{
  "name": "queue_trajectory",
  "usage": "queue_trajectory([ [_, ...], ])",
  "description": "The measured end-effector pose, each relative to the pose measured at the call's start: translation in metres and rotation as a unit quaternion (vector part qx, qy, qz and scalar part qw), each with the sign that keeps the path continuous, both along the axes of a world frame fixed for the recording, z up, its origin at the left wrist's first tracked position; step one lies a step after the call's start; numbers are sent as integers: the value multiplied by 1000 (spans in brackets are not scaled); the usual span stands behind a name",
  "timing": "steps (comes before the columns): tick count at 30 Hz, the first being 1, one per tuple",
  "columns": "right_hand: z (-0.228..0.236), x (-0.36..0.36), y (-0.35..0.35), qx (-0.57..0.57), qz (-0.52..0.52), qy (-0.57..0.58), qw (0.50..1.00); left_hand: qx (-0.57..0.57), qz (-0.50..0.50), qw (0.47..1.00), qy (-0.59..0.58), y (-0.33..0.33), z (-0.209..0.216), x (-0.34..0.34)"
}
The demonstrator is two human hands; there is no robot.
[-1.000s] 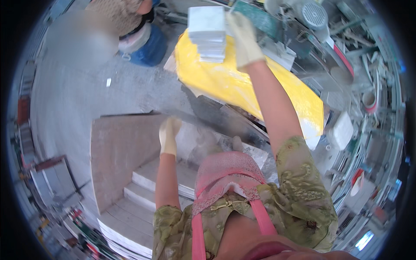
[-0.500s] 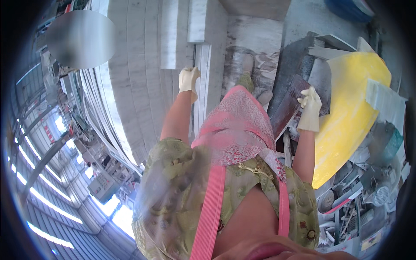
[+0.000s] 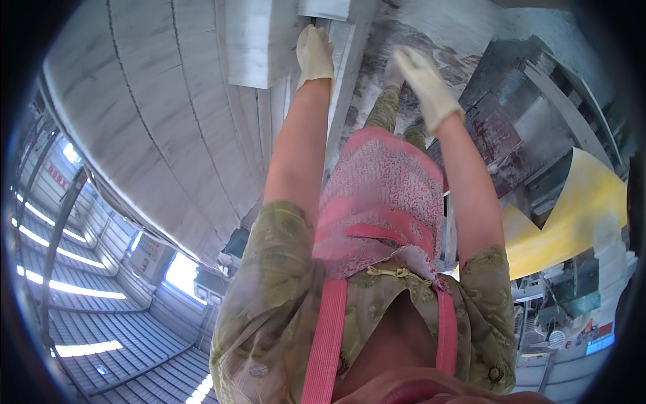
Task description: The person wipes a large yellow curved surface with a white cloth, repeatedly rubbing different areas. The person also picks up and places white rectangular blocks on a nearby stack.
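Observation:
My left hand [image 3: 314,54], in a cream rubber glove, reaches far forward with its fingers curled together. It is at the dark gap beside a long pale grey block [image 3: 249,44], next to a narrow white strip [image 3: 340,50]. Whatever the fingers hold, if anything, is hidden. My right hand [image 3: 425,82], gloved alike, hangs over the stained floor [image 3: 464,30] to the right of the strip. Slightly blurred, its fingers look stretched out, and nothing shows in them.
Long pale panels with dark seams [image 3: 148,87] fill the left side. To the right lie a brown-stained board [image 3: 494,128], grey boards [image 3: 565,101] and a yellow sheet [image 3: 579,215]. A grey control box [image 3: 149,254] stands at the lower left.
The view has shifted. My right hand has left the brown board at the right, swinging forward and inward over the floor, its fingers straightening. My left arm reaches farther forward, its hand still curled.

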State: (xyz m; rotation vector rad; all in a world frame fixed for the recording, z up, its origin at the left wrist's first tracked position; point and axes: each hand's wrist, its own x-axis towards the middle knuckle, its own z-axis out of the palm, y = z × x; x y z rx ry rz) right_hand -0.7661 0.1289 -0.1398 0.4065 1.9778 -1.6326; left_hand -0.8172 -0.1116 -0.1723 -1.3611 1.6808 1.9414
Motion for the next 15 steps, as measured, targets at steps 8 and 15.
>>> queue_trajectory([
  [8, -31, -74, -110, 25, -15, -77, 997, -263, -213, 934, 112, -4, -24, -12],
  [15, -41, -72, -104, -153, -88, -160, 971, -141, -124, 977, 101, -1, -19, -16],
])
